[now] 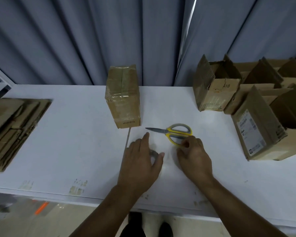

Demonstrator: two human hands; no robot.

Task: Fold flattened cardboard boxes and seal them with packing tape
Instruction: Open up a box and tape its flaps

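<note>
A sealed, taped cardboard box [123, 96] stands upright on the white table [67, 134]. In front of it lie yellow-and-grey scissors [176, 131], blades pointing left. My left hand [140, 161] rests over a clear tape roll [153, 153], thumb curved round its right side and index finger stretched forward. My right hand [194, 155] has its fingers curled, pinching at the lower loop of the scissors' handle. A stack of flattened cardboard boxes [15, 130] lies at the table's left end.
Several open, folded boxes [217, 86] stand at the back right, and one with a printed label [256, 132] is nearest. A thin grey strip [128, 137] runs from the sealed box toward my left hand. Grey curtains hang behind the table.
</note>
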